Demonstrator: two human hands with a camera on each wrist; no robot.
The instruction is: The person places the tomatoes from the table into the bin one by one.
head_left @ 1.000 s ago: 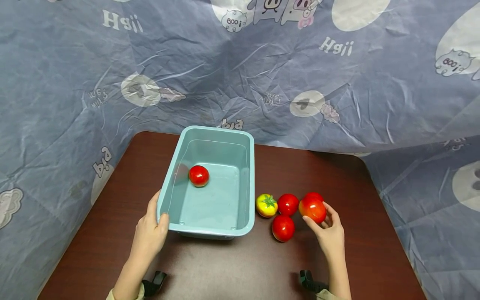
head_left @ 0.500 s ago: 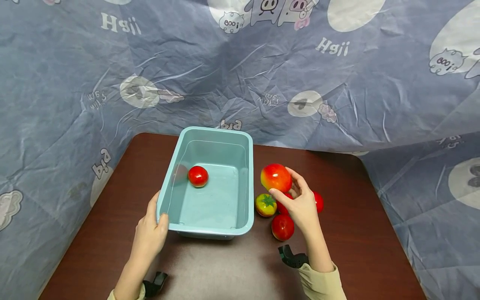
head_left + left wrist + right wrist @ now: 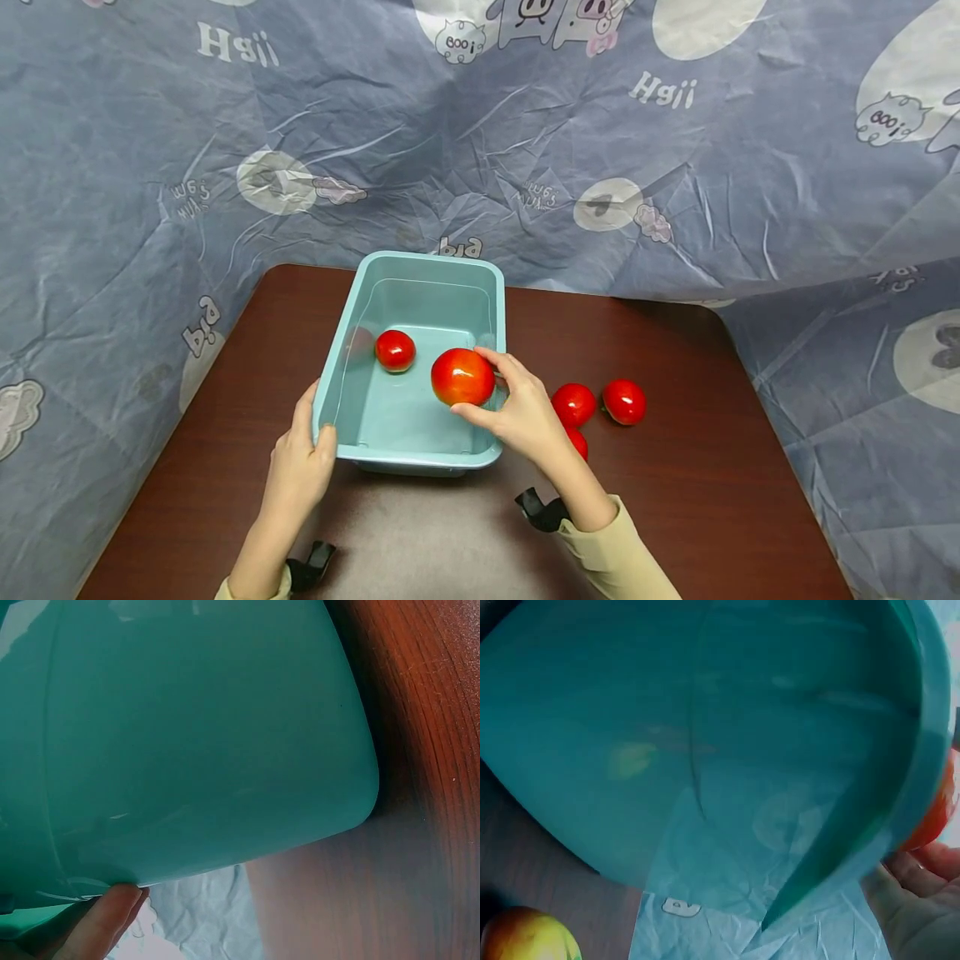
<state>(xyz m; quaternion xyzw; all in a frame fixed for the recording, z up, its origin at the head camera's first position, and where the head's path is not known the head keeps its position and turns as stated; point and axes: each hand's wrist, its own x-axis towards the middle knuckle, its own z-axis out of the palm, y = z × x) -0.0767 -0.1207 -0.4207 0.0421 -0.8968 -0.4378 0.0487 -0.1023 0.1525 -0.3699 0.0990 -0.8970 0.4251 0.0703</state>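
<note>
A light-teal plastic bin (image 3: 417,429) stands left of the table's middle, with one red tomato (image 3: 394,351) on its floor. My left hand (image 3: 302,458) grips the bin's near-left rim, thumb on top; a fingertip of it also shows against the bin wall in the left wrist view. Between thumb and fingers, my right hand (image 3: 525,412) holds a larger orange-red tomato (image 3: 462,377) above the bin's right half. In the right wrist view that tomato shows partly behind the bin's rim. Right of the bin lie red tomatoes (image 3: 624,402), one half hidden by the right wrist.
A yellow-green tomato (image 3: 532,937) lies beside the bin in the right wrist view; the right hand hides it from the head camera. The brown table (image 3: 720,467) ends at a blue-grey printed cloth (image 3: 420,150) hanging behind. Black camera mounts (image 3: 542,510) sit on both wrists.
The right hand lifted the orange-red tomato from the group at right and carried it left over the bin. The left hand has kept its grip on the rim.
</note>
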